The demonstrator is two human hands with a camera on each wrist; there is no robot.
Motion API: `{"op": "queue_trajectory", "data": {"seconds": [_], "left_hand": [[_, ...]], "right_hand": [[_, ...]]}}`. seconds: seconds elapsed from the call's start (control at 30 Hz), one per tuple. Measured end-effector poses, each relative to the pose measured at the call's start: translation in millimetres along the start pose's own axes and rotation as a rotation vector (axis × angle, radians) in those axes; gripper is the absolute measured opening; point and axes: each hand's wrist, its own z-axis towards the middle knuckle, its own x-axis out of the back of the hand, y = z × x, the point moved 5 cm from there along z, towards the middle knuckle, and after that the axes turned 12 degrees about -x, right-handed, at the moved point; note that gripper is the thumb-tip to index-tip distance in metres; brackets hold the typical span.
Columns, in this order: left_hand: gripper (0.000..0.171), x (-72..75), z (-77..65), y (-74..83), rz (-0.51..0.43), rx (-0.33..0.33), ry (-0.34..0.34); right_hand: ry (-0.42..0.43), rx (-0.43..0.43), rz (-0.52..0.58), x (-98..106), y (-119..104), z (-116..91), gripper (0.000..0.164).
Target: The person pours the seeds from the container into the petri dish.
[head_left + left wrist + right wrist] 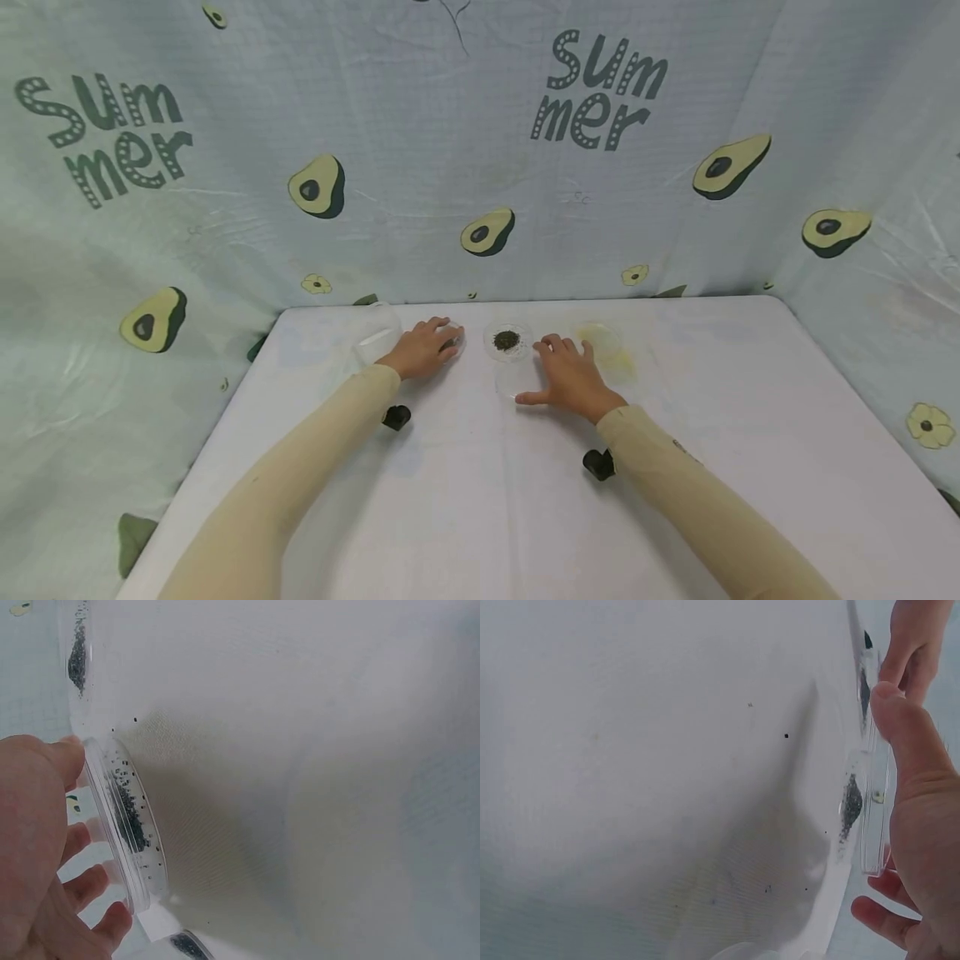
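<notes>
On the left, my left hand (426, 346) grips a clear, round petri dish (156, 847) by its rim, thumb on one side and fingers spread along the other. Dark granules (129, 817) show through its wall. My right hand (567, 379) holds a clear, shallow petri dish lid (875, 825) between thumb and fingers. Between the hands stands another petri dish (489, 352) with a small heap of dark, coarse granules (507, 340). The lid is close in front of this dish and hard to make out against the white table in the head view.
A clear container (375, 337) stands at the table's back left, behind the left wrist. Beyond the right hand lies a clear round piece (600, 333) near yellowish print. Dark specks (786, 736) are scattered on the white tabletop (450, 517). A printed cloth (420, 125) hangs behind.
</notes>
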Motion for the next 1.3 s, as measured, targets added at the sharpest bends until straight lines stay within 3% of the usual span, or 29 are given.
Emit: {"op": "queue_trajectory", "data": {"seconds": [0.63,1.3], "left_hand": [[0.049,0.6,-0.5,2.1,0.011,0.011,-0.024],[0.048,-1.2,0.3,0.7,0.02,0.025,-0.03]], "right_hand": [[-0.022,-0.003,-0.055,-0.2,-3.3,12.3,0.096],[-0.052,-0.03,0.005,-3.4,1.2,28.1,0.098]]}}
